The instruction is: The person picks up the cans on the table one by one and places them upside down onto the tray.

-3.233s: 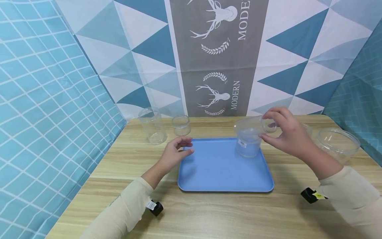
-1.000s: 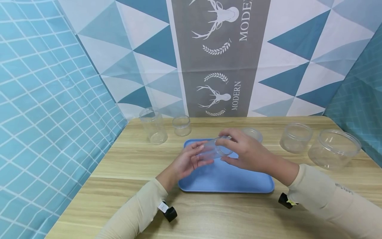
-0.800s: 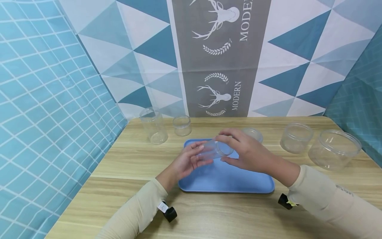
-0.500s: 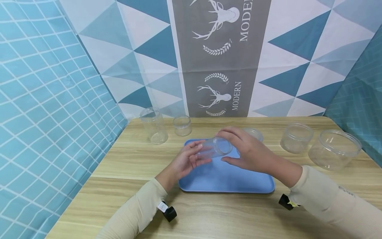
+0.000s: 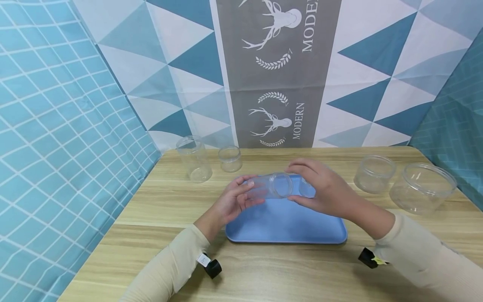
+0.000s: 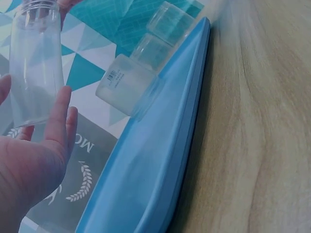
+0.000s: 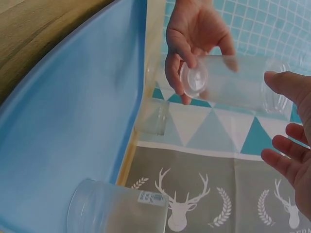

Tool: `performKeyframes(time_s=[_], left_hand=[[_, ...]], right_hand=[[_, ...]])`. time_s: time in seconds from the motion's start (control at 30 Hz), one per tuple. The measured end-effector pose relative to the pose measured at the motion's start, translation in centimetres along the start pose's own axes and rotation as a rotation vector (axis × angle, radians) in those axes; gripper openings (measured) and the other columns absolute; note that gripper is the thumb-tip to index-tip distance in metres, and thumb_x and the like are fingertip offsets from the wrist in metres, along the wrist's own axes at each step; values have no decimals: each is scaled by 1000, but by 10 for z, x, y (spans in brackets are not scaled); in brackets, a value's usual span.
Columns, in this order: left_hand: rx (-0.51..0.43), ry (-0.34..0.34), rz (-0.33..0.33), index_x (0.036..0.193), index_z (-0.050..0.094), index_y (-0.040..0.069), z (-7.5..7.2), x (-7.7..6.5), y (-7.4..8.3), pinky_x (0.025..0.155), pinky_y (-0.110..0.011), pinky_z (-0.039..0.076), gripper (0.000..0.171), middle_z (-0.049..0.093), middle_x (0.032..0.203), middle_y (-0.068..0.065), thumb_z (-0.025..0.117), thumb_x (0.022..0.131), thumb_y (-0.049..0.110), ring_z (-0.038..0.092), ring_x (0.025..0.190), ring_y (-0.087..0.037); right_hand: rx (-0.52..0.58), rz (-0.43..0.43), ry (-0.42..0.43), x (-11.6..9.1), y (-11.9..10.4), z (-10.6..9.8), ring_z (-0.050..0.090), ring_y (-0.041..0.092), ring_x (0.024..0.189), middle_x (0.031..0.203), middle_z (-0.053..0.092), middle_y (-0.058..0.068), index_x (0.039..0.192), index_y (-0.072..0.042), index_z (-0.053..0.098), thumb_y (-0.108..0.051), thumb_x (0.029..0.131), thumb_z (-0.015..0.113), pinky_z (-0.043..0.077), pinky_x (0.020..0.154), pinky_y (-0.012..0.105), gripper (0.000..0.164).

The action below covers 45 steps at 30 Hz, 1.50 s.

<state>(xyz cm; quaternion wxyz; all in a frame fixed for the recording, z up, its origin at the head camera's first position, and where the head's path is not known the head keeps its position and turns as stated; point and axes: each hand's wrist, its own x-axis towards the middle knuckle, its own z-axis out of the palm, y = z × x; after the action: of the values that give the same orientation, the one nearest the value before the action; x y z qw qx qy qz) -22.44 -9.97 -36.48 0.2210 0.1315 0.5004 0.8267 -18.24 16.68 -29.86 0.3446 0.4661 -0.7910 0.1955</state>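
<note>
A clear tall jar (image 5: 260, 187) lies tilted on its side in the air above the blue tray (image 5: 286, 226), its mouth facing right. The left hand (image 5: 232, 201) holds it round the base end, thumb on one side and fingers on the other, as the left wrist view shows. Beside the jar's rim is the right hand (image 5: 328, 188), fingers spread; its thumb overlaps the rim in the right wrist view, and contact is hard to tell. Partly hidden behind that hand, a labelled clear jar (image 6: 127, 85) stands on the tray's back right part.
On the wooden table (image 5: 264, 272) at back left stand a tall clear jar (image 5: 194, 161) and a small one (image 5: 229, 158). At right are a medium clear jar (image 5: 375, 174) and a wide one (image 5: 421, 188). Patterned cloth (image 5: 143, 71) hangs behind.
The right hand carried the jar leftward from the tray's right side, and the left hand took its base. Most recently the right hand has drawn slightly right, away from the rim.
</note>
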Motion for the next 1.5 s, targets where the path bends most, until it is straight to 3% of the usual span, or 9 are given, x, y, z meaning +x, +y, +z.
performKeyframes(time_s=[0.13, 0.27, 0.43, 0.67, 0.83, 0.9, 1.0, 1.13, 1.5], left_hand=[[27, 16, 20, 135, 43, 2, 0, -1, 2, 88, -43, 55, 41, 51, 134, -22, 54, 96, 6, 54, 121, -41], [58, 19, 33, 138, 41, 1, -1, -2, 3, 88, -43, 55, 44, 37, 144, -30, 54, 96, 4, 46, 127, -45], [103, 57, 65, 138, 41, -4, -3, -1, 4, 85, -43, 56, 48, 51, 130, -21, 56, 92, -2, 62, 111, -30], [262, 85, 111, 134, 49, -3, -5, -1, 7, 83, -44, 57, 52, 56, 127, -17, 64, 85, -10, 63, 102, -23], [508, 112, 160, 132, 55, -1, -6, -1, 11, 93, -39, 52, 56, 58, 130, -16, 74, 79, -5, 59, 109, -24], [595, 119, 181, 131, 56, 0, -7, -1, 13, 100, -39, 47, 57, 59, 130, -16, 77, 77, -2, 57, 115, -26], [683, 123, 193, 130, 58, 3, -7, 0, 16, 105, -42, 41, 58, 59, 131, -14, 81, 76, 3, 55, 119, -27], [789, 141, 201, 129, 61, 9, -5, 1, 18, 99, -40, 47, 60, 60, 131, -8, 85, 74, 9, 55, 118, -24], [1049, 148, 363, 123, 65, 12, 9, 4, 21, 74, -24, 57, 58, 62, 120, -2, 88, 70, 8, 58, 108, -17]], right_hand=[[0, 19, 25, -6, 3, -4, 60, 28, 103, 115, 61, 12, 112, -3, 64, -52, 93, 53, 52, 85, 34, 54], [-5, 36, 48, -12, 6, -9, 61, 28, 101, 113, 62, 13, 110, -2, 65, -52, 94, 53, 45, 92, 23, 54], [9, 83, 81, -22, 11, -18, 60, 28, 101, 111, 62, 14, 109, 0, 65, -51, 95, 53, 35, 99, 10, 55], [-14, 229, 88, -43, 16, -29, 57, 31, 102, 112, 61, 15, 108, 0, 65, -55, 93, 51, 33, 97, 9, 59], [-74, 333, 55, -57, 20, -32, 57, 32, 104, 115, 59, 16, 107, 2, 64, -19, 74, 85, 37, 90, 10, 44], [-95, 369, 43, -62, 21, -32, 57, 31, 102, 114, 59, 16, 107, 2, 64, -1, 64, 85, 41, 85, 12, 48], [-90, 428, 25, -70, 23, -30, 57, 30, 99, 112, 58, 16, 109, 3, 61, 3, 64, 84, 51, 82, 25, 50], [-48, 526, -10, -78, 26, -29, 58, 32, 96, 113, 56, 18, 114, 5, 58, 4, 69, 81, 55, 76, 49, 50], [152, 861, -247, -88, 36, -21, 56, 48, 104, 124, 47, 31, 132, 11, 44, -9, 86, 71, 53, 80, 57, 56]])
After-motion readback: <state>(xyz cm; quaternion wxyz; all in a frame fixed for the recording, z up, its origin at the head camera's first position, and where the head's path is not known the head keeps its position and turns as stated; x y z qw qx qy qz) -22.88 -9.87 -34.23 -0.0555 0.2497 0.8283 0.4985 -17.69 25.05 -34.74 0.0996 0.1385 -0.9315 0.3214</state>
